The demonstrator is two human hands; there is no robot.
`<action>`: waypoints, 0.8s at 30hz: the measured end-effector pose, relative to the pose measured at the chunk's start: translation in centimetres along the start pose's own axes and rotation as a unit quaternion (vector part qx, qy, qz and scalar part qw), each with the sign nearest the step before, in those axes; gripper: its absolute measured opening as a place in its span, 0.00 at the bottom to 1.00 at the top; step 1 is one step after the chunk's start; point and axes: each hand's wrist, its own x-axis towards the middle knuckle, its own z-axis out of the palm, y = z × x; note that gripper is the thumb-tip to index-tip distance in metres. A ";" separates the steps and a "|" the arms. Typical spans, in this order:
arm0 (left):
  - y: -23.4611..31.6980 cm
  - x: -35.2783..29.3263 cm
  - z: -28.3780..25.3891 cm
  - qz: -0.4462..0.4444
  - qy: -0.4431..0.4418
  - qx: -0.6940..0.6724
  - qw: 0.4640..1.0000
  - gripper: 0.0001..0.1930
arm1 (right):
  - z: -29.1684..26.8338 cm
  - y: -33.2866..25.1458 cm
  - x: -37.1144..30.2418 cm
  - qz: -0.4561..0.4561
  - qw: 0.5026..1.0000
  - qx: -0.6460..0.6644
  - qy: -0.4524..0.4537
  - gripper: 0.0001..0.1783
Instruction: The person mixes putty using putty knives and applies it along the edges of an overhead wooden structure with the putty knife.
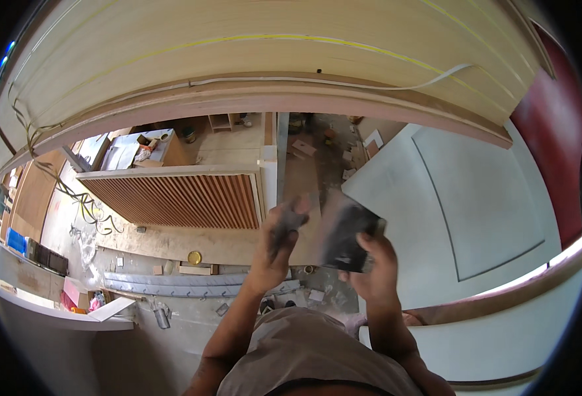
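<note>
My right hand (372,264) is closed on the lower right edge of a black rectangular sheet (349,236), thumb lying over its face. The sheet is smeared by motion on its left side, and I cannot make out its kind. To its left my raised left hand (274,247) curls round a small dark grey piece (289,228), also blurred, so its kind does not show. A gap separates the two hands. Both are held in front of my body, above the cluttered floor.
A pale panelled door (482,211) stands close on the right. Overhead runs a wooden beam (251,99) with a loose white cable. A slatted wooden panel (182,201) is at the left; metal strips (179,285), a yellow tin (194,257) and scraps lie on the floor.
</note>
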 end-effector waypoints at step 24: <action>-3.8 -8.5 -6.9 -0.207 0.108 -0.069 0.970 0.20 | 24.6 -16.0 10.7 -0.704 0.453 -0.487 0.248 0.29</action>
